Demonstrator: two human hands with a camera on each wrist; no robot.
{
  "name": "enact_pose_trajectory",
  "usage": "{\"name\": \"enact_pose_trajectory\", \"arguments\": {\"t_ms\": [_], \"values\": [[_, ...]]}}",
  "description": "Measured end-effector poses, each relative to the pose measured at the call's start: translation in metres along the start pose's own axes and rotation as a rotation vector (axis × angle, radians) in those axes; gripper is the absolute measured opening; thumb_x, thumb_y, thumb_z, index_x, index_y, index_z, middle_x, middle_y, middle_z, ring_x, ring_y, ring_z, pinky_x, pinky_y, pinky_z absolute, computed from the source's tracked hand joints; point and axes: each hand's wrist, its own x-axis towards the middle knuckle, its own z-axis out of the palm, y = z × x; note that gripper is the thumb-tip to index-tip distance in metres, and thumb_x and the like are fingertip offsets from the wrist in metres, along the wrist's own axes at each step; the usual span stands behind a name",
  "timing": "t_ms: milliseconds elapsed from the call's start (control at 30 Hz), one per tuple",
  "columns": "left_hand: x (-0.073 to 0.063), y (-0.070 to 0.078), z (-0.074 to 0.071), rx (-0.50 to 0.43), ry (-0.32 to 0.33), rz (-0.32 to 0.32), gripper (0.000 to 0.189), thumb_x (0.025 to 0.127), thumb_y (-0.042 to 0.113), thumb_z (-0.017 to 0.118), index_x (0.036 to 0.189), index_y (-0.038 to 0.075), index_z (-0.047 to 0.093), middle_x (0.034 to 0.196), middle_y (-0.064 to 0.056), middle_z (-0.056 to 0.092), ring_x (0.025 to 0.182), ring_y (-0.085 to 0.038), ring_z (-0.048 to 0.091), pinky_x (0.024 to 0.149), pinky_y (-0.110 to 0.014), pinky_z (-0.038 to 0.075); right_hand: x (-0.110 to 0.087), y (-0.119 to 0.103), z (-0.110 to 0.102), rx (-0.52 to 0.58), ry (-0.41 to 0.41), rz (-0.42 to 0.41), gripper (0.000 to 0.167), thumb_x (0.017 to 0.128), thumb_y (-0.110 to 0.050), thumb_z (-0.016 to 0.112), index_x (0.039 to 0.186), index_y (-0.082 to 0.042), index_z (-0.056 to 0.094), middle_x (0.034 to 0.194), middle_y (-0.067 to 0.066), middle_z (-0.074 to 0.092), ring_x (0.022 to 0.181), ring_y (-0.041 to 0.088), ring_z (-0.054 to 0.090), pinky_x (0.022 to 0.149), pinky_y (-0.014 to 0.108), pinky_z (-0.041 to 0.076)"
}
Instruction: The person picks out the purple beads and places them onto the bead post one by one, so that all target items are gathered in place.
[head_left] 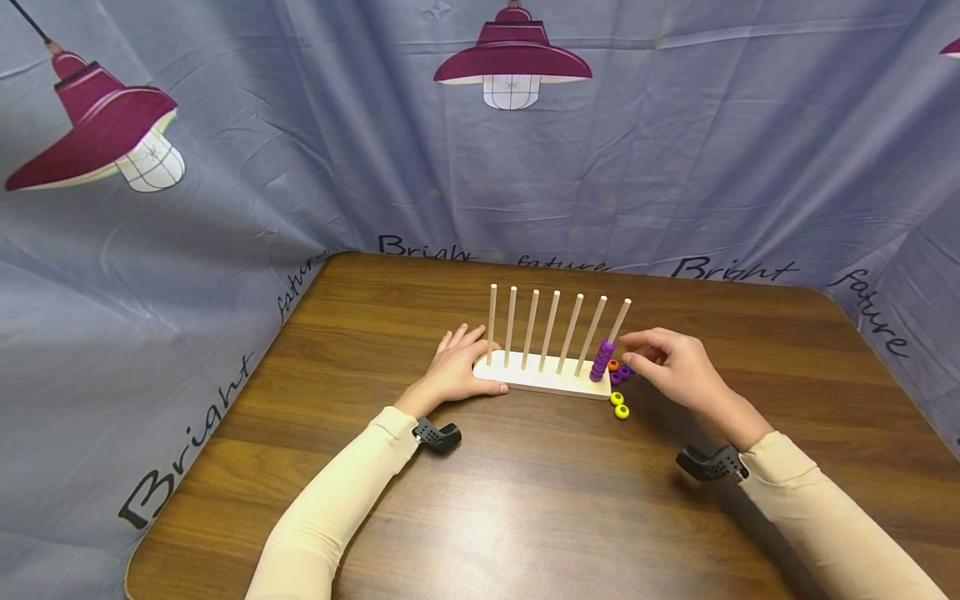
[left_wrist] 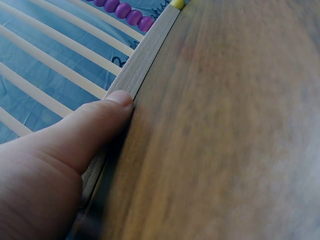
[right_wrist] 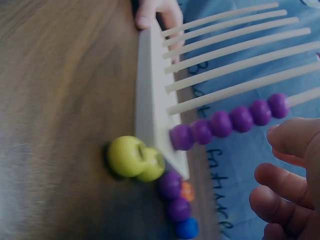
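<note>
A pale wooden peg board with several upright dowels stands on the table. My left hand holds its left end, the thumb along the front edge and the other fingers behind. Several purple beads are stacked on the rightmost dowel. Just right of that stack is my right hand, thumb and forefinger apart near the top bead, with nothing visible between them. By the board's right end lie two yellow beads, loose purple beads, an orange bead and a blue bead.
The brown wooden table extends around the board. Behind it hangs a grey-blue curtain printed with lamps and lettering. The other dowels carry no beads. Each wrist wears a black camera mount.
</note>
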Motion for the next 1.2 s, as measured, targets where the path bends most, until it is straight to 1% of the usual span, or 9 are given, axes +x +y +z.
{"name": "enact_pose_trajectory", "arguments": {"t_ms": [133,233,500,800,1000,1200], "values": [[0.0,0.0,0.0,0.006,0.0,0.0,0.071,0.077,0.058,0.08,0.135,0.021,0.064,0.165,-0.016,0.036,0.157,-0.043,0.02,0.128,-0.06,0.01,-0.007,0.007,0.008,-0.001,-0.02,0.035,0.017,0.085,-0.005,0.078,0.103,-0.005,0.077,0.082,0.003,0.072,0.065,-0.002,0.052,0.054,0.018,0.043],[-0.001,0.0,0.0,0.004,0.001,0.001,0.07,0.077,0.057,0.081,0.135,0.021,0.064,0.164,-0.016,0.036,0.157,-0.043,0.02,0.128,-0.06,0.01,-0.012,0.011,0.012,-0.006,-0.032,0.055,0.017,0.086,-0.006,0.077,0.104,-0.006,0.077,0.082,0.003,0.07,0.064,0.0,0.049,0.054,0.02,0.041],[-0.001,0.001,0.0,0.009,-0.006,0.002,0.071,0.078,0.058,0.08,0.136,0.021,0.063,0.165,-0.016,0.036,0.157,-0.042,0.019,0.128,-0.06,0.01,-0.025,0.017,0.023,-0.006,-0.062,0.112,0.016,0.087,-0.009,0.078,0.103,-0.009,0.078,0.083,0.002,0.07,0.063,0.001,0.046,0.053,0.02,0.039],[-0.001,0.002,-0.001,0.012,-0.011,-0.006,0.07,0.078,0.057,0.08,0.136,0.021,0.063,0.165,-0.015,0.035,0.157,-0.042,0.019,0.129,-0.059,0.01,-0.033,0.022,0.029,-0.012,-0.025,0.135,0.016,0.087,-0.01,0.078,0.103,-0.009,0.078,0.089,0.005,0.075,0.066,-0.002,0.049,0.056,0.019,0.041],[-0.001,0.002,-0.002,0.009,-0.008,-0.003,0.07,0.078,0.057,0.08,0.136,0.021,0.063,0.165,-0.016,0.035,0.157,-0.042,0.019,0.129,-0.059,0.01,-0.036,0.025,0.032,-0.012,-0.009,0.131,0.017,0.085,-0.008,0.079,0.101,-0.007,0.078,0.09,0.008,0.076,0.065,-0.005,0.049,0.056,0.019,0.042],[-0.001,0.001,-0.002,0.01,-0.007,-0.005,0.071,0.078,0.057,0.08,0.136,0.021,0.063,0.165,-0.016,0.035,0.157,-0.042,0.019,0.129,-0.06,0.01,-0.036,0.027,0.033,-0.025,-0.008,0.141,0.017,0.084,-0.009,0.079,0.101,-0.006,0.078,0.088,0.009,0.075,0.063,-0.005,0.048,0.054,0.021,0.042]]}}
